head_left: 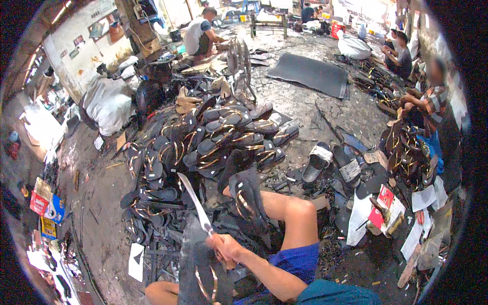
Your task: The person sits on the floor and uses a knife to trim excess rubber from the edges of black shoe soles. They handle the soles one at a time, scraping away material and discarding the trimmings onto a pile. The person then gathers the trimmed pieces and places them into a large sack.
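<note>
My right hand is closed around the handle of a knife, its long pale blade pointing up and to the left. Just below it, a dark rubber piece stands close to me, with a gold-trimmed sandal strap showing on it. Only a sliver of skin at the lower edge may be my left hand; its fingers are hidden. Against my bent right leg leans a black sandal with gold trim. Beyond it spreads a large heap of similar black sandals.
Dark offcuts litter the floor around my legs. Two worn slides lie right of the heap. A dark mat lies farther off, beside a standing fan. Several people sit working, one at the right by another sandal pile.
</note>
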The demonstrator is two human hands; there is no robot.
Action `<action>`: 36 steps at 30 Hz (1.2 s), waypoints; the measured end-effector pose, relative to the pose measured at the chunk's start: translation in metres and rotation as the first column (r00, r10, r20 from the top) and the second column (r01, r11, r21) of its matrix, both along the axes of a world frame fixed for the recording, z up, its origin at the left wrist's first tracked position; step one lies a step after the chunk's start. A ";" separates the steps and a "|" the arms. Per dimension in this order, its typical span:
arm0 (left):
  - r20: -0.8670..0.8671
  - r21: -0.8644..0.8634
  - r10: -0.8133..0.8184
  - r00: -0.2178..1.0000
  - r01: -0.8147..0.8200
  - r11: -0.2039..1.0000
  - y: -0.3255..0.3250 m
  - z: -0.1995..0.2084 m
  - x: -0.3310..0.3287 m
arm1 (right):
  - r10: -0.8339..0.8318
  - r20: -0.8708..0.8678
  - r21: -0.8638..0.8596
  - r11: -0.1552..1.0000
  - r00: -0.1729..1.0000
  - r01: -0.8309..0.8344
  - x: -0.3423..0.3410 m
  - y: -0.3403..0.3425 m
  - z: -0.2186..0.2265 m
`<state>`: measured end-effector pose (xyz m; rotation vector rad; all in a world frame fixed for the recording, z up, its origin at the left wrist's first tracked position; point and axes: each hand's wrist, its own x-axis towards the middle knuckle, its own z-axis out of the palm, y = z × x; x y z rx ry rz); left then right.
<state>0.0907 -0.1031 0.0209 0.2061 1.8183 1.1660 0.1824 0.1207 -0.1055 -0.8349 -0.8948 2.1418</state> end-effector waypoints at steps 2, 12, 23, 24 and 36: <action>-0.029 0.055 -0.047 0.998 0.049 0.997 0.004 -0.010 -0.012 | 0.078 0.392 0.109 0.985 0.917 -0.131 0.019 -0.007 0.031; -0.134 0.151 -0.539 0.832 0.554 0.819 0.079 -0.039 -0.076 | 0.217 0.547 0.319 0.839 0.808 -0.441 0.042 -0.042 0.093; -0.432 0.108 -0.372 0.821 0.457 0.883 0.092 0.021 -0.067 | -0.336 0.459 0.652 0.757 0.822 -0.054 0.058 -0.069 0.120; -0.502 0.024 -0.399 0.767 0.474 0.880 0.093 0.038 -0.079 | -0.410 0.419 0.725 0.688 0.810 -0.027 0.068 -0.066 0.114; 0.056 0.149 -0.544 0.837 0.532 0.834 -0.001 0.046 -0.120 | 0.041 0.559 0.568 0.708 0.828 -0.419 0.132 -0.170 0.081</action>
